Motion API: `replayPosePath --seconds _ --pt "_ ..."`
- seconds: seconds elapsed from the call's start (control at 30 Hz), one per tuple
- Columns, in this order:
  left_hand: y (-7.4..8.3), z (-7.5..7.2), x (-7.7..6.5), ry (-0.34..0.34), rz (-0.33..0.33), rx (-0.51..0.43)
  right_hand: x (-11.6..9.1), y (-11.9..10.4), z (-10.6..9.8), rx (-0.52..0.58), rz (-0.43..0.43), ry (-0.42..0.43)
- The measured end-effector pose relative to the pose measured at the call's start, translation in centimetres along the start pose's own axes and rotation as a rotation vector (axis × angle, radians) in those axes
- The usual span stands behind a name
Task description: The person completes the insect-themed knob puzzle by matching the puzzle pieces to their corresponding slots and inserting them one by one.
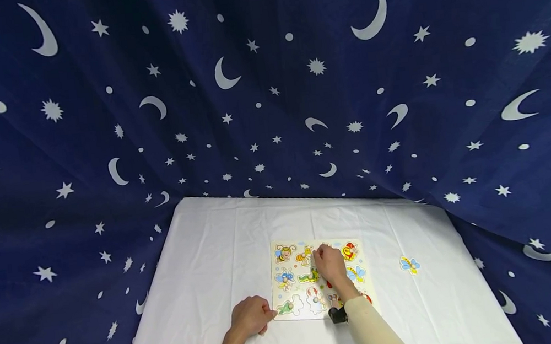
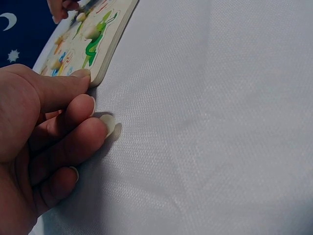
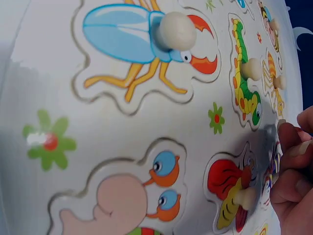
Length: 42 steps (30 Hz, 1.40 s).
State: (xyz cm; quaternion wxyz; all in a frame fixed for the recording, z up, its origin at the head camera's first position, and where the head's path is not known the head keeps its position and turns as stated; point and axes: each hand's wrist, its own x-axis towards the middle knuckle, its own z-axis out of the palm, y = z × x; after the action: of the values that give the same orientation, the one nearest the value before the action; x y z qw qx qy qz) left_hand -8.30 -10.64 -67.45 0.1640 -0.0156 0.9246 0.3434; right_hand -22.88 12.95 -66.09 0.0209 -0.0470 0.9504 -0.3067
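Observation:
A pale wooden peg-puzzle board [image 1: 326, 312] with insect pictures lies on the cloth. My right hand [image 1: 330, 263] is over its top row, fingers [image 3: 296, 152] curled and pinched together at a puzzle piece with purple and red marks [image 3: 267, 182], whose knob is hidden. Close by are a green caterpillar piece [image 3: 241, 85] and a red-winged butterfly piece [image 3: 227, 183]. My left hand [image 1: 251, 314] rests beside the board's near left corner. Its thumb [image 2: 66, 88] touches that corner near a green grasshopper piece [image 2: 93, 49], while the other fingers hang loosely bent by the cloth.
A blue-and-yellow dragonfly piece [image 1: 409, 265] lies apart on the white tablecloth [image 1: 205, 267], right of the board. A blue beetle piece [image 3: 120, 32] with a round wooden knob sits in the board. Dark blue curtains [image 1: 267, 84] with moons and stars hang around the table.

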Motion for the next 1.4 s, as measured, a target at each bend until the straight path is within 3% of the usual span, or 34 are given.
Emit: replayPosePath --seconds 0.27,0.6,0.97,1.4 --pt "0.0 0.0 0.3 -0.018 -0.018 0.002 0.1 0.9 -1.3 0.043 0.047 0.07" --pt "-0.1 -0.2 0.0 -0.009 0.002 -0.01 0.2 1.8 -2.0 0.004 0.099 0.064" --pt "0.2 -0.1 0.0 -0.008 -0.01 -0.022 0.1 2.8 -2.6 0.035 0.169 0.211" --pt "0.2 -0.1 0.2 -0.02 -0.025 -0.011 -0.1 5.0 -3.1 0.016 0.185 0.255"
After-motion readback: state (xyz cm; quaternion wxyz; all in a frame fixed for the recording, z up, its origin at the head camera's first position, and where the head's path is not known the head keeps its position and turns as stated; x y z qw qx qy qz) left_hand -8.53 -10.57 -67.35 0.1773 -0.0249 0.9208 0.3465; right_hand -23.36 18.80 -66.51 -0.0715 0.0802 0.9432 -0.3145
